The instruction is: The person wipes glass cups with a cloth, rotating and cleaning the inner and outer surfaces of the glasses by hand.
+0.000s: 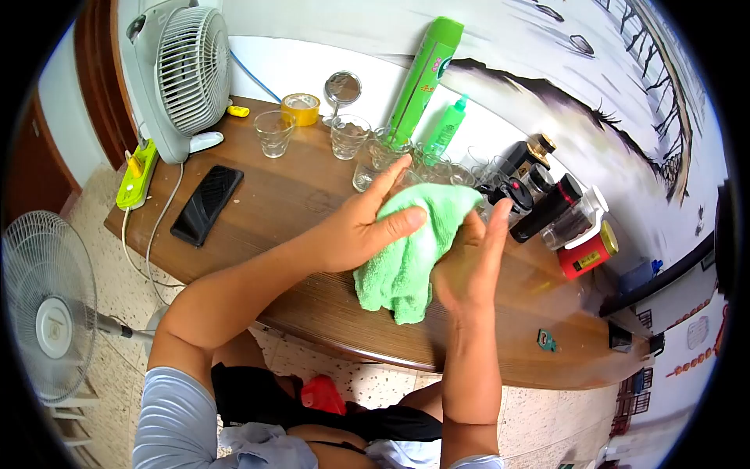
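Observation:
A light green cloth [410, 254] is bunched up between my two hands above the table, its lower end hanging down. My left hand [363, 230] grips the cloth from the left, with the thumb lying over it and a finger pointing up. On the other side, my right hand [469, 270] presses against the cloth, thumb raised, its other fingers partly hidden. Whether something is wrapped inside the cloth I cannot tell. Just beyond my hands stand several clear glasses, among them one glass [349, 139] near the mirror and another glass [273, 134] farther left.
Behind the glasses stand a tall green can [426, 78] and a green bottle [447, 129]. A tape roll [301, 109], round mirror [342, 87], black phone [207, 205] and fan [187, 70] occupy the left. Rightward are a dark flask [547, 207] and red tin [590, 252].

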The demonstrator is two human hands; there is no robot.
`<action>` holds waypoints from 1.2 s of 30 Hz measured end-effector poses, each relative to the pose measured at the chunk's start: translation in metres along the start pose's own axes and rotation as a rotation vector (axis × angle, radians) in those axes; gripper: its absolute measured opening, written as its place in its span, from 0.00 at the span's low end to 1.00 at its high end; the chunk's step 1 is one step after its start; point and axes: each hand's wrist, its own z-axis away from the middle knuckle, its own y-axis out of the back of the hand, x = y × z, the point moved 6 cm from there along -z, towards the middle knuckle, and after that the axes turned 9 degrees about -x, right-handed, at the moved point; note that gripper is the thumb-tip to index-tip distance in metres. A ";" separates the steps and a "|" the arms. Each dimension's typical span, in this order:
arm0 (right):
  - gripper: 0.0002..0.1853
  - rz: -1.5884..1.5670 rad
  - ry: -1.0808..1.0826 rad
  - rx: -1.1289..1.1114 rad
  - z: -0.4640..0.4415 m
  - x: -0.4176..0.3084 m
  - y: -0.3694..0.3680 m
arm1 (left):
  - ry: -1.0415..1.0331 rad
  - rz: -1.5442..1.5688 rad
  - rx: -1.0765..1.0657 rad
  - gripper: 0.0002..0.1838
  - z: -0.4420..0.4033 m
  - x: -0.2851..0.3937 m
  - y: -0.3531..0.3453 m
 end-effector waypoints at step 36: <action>0.08 0.910 0.484 -0.029 0.009 -0.013 -0.012 | 0.018 -0.010 0.114 0.40 -0.001 0.009 0.005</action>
